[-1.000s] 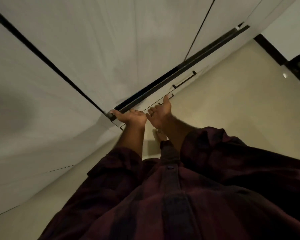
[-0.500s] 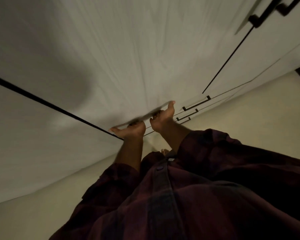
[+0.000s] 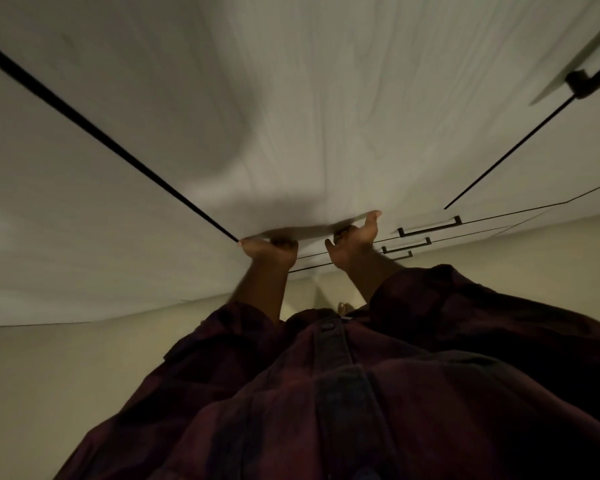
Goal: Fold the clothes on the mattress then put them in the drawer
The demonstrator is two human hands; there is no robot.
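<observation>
The dark gap that ran along the cabinet a second ago has narrowed to a thin grey strip between the hands, and the view has tipped up the panels. A white wood-grain cabinet front [image 3: 326, 98] fills the upper frame, split by a black seam on the left and another on the right, its top cut off by the frame edge. Below it, a person's dark red plaid shirt [image 3: 361, 393] blocks most of the pale floor [image 3: 49, 375] and both arms above the rolled cuffs. The drawer [image 3: 312, 233] sits low in the cabinet, directly in front of the person, with only its blurred upper lip showing; what lies inside is hidden. The left hand [image 3: 269, 251] grips that lip at its left end, fingers curled over it and the tips out of sight. The right hand [image 3: 354, 244] holds the lip's right end, fingers hooked at the edge and thumb lying up along it. Motion blur softens both. Three dark bar handles [image 3: 430, 227] stack just right of the right hand, the lowest partly hidden behind the wrist.
</observation>
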